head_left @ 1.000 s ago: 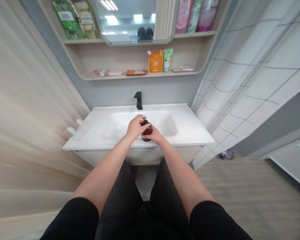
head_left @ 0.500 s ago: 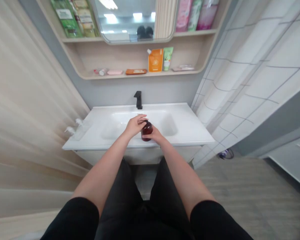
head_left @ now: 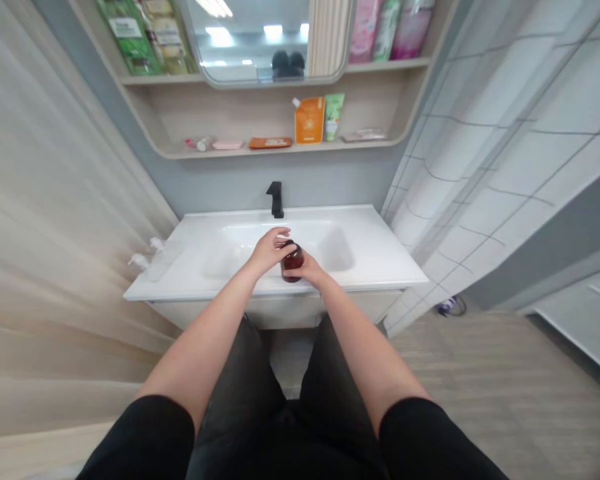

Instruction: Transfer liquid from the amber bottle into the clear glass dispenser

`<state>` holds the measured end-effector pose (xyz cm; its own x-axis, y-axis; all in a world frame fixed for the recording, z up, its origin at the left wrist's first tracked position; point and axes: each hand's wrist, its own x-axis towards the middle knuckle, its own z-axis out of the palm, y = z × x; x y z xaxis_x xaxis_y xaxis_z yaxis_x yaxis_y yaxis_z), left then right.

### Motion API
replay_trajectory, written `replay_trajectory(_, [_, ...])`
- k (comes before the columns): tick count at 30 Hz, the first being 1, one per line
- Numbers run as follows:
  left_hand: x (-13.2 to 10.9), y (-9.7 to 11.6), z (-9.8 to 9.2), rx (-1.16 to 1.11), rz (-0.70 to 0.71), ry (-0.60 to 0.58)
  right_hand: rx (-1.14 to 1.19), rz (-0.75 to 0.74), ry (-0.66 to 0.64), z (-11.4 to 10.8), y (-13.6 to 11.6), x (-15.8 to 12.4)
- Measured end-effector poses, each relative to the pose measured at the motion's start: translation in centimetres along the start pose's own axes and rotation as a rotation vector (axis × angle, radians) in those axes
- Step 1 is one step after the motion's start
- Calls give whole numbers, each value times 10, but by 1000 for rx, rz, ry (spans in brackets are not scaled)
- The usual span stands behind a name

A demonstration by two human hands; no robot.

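A dark brown bottle (head_left: pixel 292 266) with a black top is held upright over the front part of the white sink. My right hand (head_left: pixel 310 268) wraps round its body from the right, thumb across the near side. At the bottle's top, my left hand (head_left: pixel 269 250) has its thumb against the shoulder and its fingers curled over the far left side. What lies between those fingers is mostly hidden. Behind both hands is the sink basin (head_left: pixel 337 247), and a black faucet (head_left: pixel 277 200) stands at its back edge.
Two clear bottles with white pumps (head_left: pixel 153 263) are at the counter's left end. Above, a shelf (head_left: pixel 180 152) carries an orange pouch (head_left: pixel 309 121), a green tube (head_left: pixel 333 117) and small items. A mirror (head_left: pixel 260 40) hangs over it. A curtain (head_left: pixel 55 220) is at left, a tiled wall (head_left: pixel 480 173) at right.
The left fingers and thumb have shifted slightly at the bottle's top. The right hand keeps its hold, and the bottle stays in about the same place.
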<state>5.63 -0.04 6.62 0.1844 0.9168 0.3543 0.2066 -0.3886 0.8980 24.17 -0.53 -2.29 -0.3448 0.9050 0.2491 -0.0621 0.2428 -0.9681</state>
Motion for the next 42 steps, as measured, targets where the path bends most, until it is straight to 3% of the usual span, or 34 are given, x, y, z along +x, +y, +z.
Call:
replay_trajectory(3, [-1, 1, 4, 138, -12, 94, 34, 20, 8, 1, 0, 1])
replay_trajectory(9, [-11, 0, 8, 100, 11, 121, -24, 33, 35, 2, 0, 2])
replay_trajectory(13, [-21, -3, 11, 121, 16, 163, -79, -10, -18, 3, -5, 0])
replay_trajectory(16, [-27, -5, 1, 81, -4, 229, -94, -18, -90, 3, -9, -1])
replay_trajectory(20, [-34, -1, -44, 113, -44, 369, 44, 28, -56, 2, -11, -4])
replay_trajectory(24, [-42, 6, -117, 332, -49, 491, 40, 80, 5, 1, -9, -5])
replay_trajectory(28, [-47, 6, -194, 645, -118, 527, 34, 96, 16, 0, -4, -3])
replay_trajectory(32, [-53, -5, -251, 842, -233, 545, 30, 107, 22, 1, 0, -1])
replay_trajectory(36, [-62, -18, -280, 887, -311, 593, 6, 100, 17, 2, -1, 0])
replay_trajectory(42, [-67, -23, -293, 869, -312, 598, -1, 91, 28, 2, -3, -1])
